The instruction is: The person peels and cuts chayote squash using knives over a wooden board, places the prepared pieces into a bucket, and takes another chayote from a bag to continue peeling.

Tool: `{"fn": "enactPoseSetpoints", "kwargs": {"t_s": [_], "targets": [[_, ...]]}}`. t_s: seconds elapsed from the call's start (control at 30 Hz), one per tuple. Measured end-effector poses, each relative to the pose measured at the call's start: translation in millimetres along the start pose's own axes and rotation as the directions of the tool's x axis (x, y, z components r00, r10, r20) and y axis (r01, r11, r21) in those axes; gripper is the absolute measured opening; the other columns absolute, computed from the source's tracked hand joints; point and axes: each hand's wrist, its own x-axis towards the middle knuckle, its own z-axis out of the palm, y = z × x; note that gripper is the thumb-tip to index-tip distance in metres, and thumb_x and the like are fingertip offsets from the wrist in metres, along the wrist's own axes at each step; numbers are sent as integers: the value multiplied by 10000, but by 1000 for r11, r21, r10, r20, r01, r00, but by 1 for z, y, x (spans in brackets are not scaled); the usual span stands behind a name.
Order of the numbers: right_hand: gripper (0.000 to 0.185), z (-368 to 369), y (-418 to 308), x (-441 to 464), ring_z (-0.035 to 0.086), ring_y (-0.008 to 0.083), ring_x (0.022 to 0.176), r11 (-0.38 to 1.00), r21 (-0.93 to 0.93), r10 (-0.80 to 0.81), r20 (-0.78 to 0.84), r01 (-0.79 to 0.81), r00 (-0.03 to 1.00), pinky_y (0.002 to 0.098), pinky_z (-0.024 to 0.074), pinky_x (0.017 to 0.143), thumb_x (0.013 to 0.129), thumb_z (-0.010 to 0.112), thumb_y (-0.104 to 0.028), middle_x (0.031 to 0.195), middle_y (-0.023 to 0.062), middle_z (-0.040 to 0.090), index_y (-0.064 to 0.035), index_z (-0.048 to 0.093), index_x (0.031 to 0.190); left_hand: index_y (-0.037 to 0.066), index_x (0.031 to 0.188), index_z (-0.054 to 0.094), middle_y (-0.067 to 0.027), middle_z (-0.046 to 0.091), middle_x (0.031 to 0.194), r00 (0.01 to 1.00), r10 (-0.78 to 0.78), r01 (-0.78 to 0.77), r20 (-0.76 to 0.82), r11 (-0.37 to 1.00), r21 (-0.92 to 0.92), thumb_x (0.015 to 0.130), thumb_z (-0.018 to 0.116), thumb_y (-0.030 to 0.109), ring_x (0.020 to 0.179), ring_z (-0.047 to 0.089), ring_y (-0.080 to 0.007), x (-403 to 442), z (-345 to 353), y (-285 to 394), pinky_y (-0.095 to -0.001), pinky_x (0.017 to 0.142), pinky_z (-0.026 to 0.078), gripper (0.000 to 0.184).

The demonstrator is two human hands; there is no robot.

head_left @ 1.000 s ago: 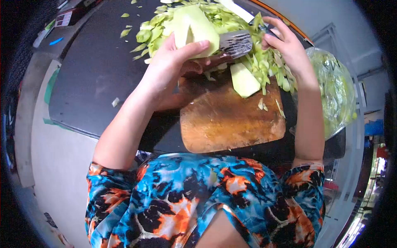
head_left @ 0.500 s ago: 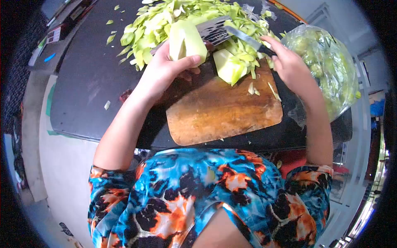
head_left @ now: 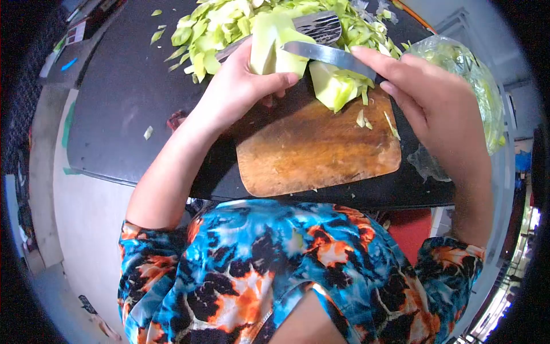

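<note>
My left hand (head_left: 243,86) is closed around a peeled, pale green vegetable (head_left: 269,49) with flat-cut sides, held up above the far left of the cutting board. My right hand (head_left: 427,94) grips a small knife (head_left: 329,55), its index finger stretched along the blade. The knife's tip reaches the right side of the held vegetable. Behind it lies a broad patterned blade (head_left: 321,27), partly covered by the vegetable. Another pale green piece (head_left: 335,89) rests at the back of the wooden cutting board (head_left: 321,157).
A heap of pale green slices (head_left: 209,43) spreads across the back of the black table (head_left: 126,120). To the right stands a clear plastic bag (head_left: 484,83) with green contents, partly behind my right hand. Small scraps (head_left: 362,119) lie on the board.
My right hand has moved left and nearer, bringing the knife from beyond the vegetable up to its right side. The held vegetable has shifted slightly right and tilted.
</note>
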Motion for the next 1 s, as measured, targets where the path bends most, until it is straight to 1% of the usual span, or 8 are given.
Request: {"fn": "enactPoseSetpoints", "kwargs": {"t_s": [0.1,0.27,0.47,0.57,0.73,0.77,0.87,1.0], "targets": [[398,-1,1,6,531,317,637,984,-137,-120,-66,110,991,391,415,576,847,573,-77,712,141,487,-225,608,1214,41,1101,534,-6,601,807,1000,-6,6,2,1000,28,770,736,143,658,557,-80,1,-2,-2,-218,544,445,402],[404,-8,-3,10,545,298,635,946,-297,-150,-35,133,988,392,415,565,847,547,-86,721,115,501,-238,606,1216,52,1176,529,9,582,812,1000,-12,11,11,997,71,782,728,128,645,533,-68,1,-1,-3,-211,531,425,448],[423,-23,-19,17,564,283,654,891,-414,-163,95,188,982,379,427,571,795,540,-84,726,87,521,-218,622,1188,63,1276,477,10,587,893,982,172,-187,81,955,229,792,726,145,691,539,-67,1,-1,-14,-210,598,448,550],[404,-23,-14,19,567,292,670,902,-366,-209,98,231,973,383,430,589,790,553,-74,724,97,535,-177,629,1173,51,1308,446,-20,599,1004,970,232,-245,77,920,307,800,734,179,779,561,-88,0,0,-15,-223,668,470,597],[355,-21,0,22,582,328,706,965,-47,-255,69,259,964,387,434,613,797,590,-39,745,149,588,-123,646,1137,31,1319,425,-47,594,1124,943,326,-328,64,882,339,803,745,219,891,566,-107,4,-2,-20,-233,727,478,636],[351,-20,1,21,585,335,712,972,-16,-234,75,236,969,388,438,621,800,594,-33,753,160,598,-119,648,1136,28,1317,425,-47,595,1132,932,357,-356,63,870,341,803,747,223,901,565,-108,5,-2,-21,-232,730,479,637],[355,-14,1,19,592,342,717,983,59,-177,82,172,981,392,447,646,810,594,-25,767,173,613,-119,645,1148,30,1313,427,-38,595,1120,973,230,-229,34,917,326,807,743,223,892,563,-103,2,1,-19,-232,726,478,627],[367,-17,-29,17,597,339,741,993,116,9,54,-15,999,400,455,689,813,599,-30,792,169,622,-133,642,1163,29,1311,424,-39,594,1108,975,219,-222,43,933,283,808,742,219,896,563,-105,1,3,-16,-234,733,476,625]]}}
